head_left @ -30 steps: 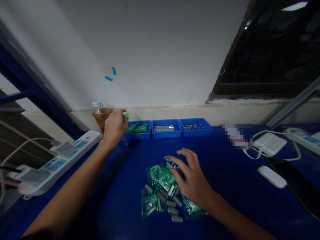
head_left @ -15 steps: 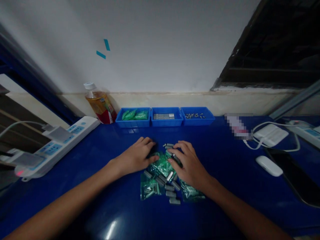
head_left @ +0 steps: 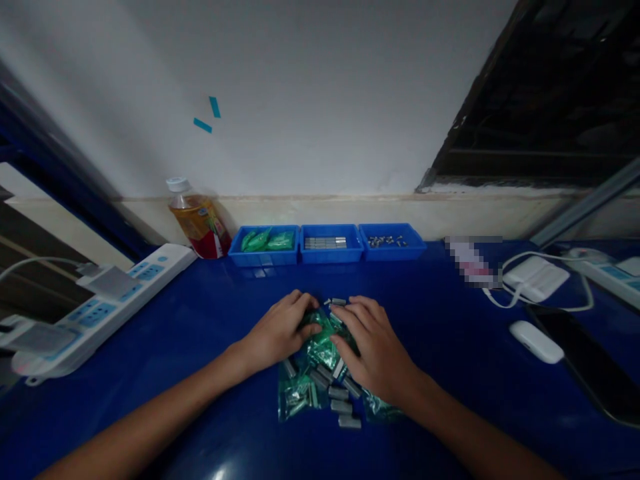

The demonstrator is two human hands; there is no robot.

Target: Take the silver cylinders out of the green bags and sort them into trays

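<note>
A pile of green plastic bags point(head_left: 320, 347) with small metal parts inside lies on the blue table, mixed with loose grey metal blocks point(head_left: 340, 405). My left hand point(head_left: 283, 330) curves against the pile's left side, its thumb on a bag and apart from the fingers. Over the pile's right side lies my right hand point(head_left: 373, 343), fingers spread and thumb touching the bags. Both hands look open. My right palm hides part of the pile. Another green bag point(head_left: 300, 397) of metal pins rests at the near left, below the hands.
Along the wall stand three blue bins: one with green bags point(head_left: 267, 240), one with metal bars point(head_left: 325, 243), one with small metal pieces point(head_left: 387, 241). A drink bottle point(head_left: 200, 220) and power strip point(head_left: 105, 307) are left. A white case point(head_left: 537, 342) and phone point(head_left: 590, 367) lie right.
Both hands have drawn slightly closer together around the pile, covering more of it. The whole view has shifted, so the bins and table sit a little lower.
</note>
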